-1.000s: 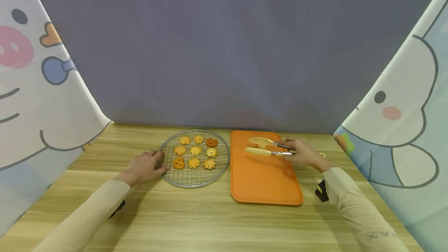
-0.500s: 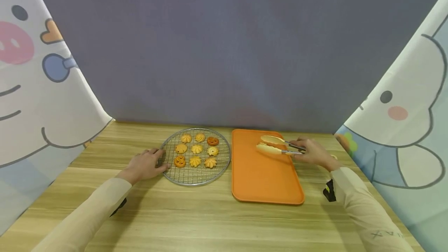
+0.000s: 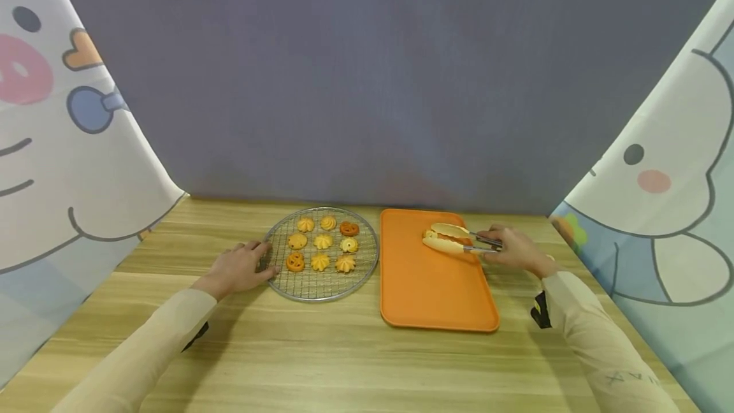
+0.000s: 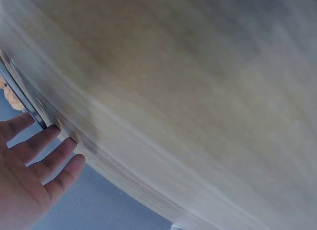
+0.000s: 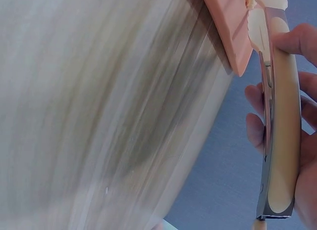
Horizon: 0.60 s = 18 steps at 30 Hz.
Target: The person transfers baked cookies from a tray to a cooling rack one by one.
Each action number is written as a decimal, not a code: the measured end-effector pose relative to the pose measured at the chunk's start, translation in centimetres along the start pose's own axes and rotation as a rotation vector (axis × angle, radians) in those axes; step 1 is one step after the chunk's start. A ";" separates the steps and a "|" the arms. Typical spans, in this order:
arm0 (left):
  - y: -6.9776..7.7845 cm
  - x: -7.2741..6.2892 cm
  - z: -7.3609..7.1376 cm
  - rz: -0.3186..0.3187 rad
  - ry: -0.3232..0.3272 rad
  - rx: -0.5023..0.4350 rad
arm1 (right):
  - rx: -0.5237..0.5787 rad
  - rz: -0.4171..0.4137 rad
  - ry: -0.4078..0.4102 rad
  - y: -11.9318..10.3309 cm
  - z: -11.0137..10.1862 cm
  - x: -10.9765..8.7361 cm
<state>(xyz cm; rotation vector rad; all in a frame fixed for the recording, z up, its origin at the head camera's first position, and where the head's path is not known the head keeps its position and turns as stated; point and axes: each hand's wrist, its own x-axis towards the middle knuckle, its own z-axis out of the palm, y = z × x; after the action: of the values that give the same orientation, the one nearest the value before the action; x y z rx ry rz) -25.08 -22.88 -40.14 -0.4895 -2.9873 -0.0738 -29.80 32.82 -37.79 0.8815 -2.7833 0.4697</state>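
My right hand [image 3: 513,249] grips a pair of tongs [image 5: 285,116] with cream tips and metal arms. The tips lie spread low over the far right part of an orange tray [image 3: 436,298]. Partly hidden by the tips is something yellow and orange-brown like a cookie [image 3: 428,234]; I cannot tell whether they touch it. My left hand [image 3: 235,269] rests at the left rim of a round wire rack [image 3: 309,287], fingers fairly straight in the left wrist view. Several cookies stand in rows on that rack, among them a pretzel-shaped cookie [image 3: 295,262] and a flower-shaped cookie [image 3: 320,262].
Rack and tray lie side by side on a wooden table [image 3: 321,355], a narrow gap between them. Behind the table rises a grey panel [image 3: 367,81]. Cartoon-printed cloths stand at the left and right. Part of a pale yellow thing [image 3: 549,258] shows behind the right wrist.
My right hand and the tongs have shifted right over the tray, mostly in the first half second. More of the yellow piece shows left of the tips now. The left hand has stayed at the rack.
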 end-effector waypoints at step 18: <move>-0.5 0.3 0.2 -0.003 -0.014 0.018 | 0.016 0.022 -0.057 -0.1 -0.6 0.5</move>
<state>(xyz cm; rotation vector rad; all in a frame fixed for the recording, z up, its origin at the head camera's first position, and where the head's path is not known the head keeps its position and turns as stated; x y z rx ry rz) -25.50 -23.24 -40.36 -0.4863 -2.9998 -0.0434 -30.10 32.73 -37.10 0.8817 -2.8473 0.4781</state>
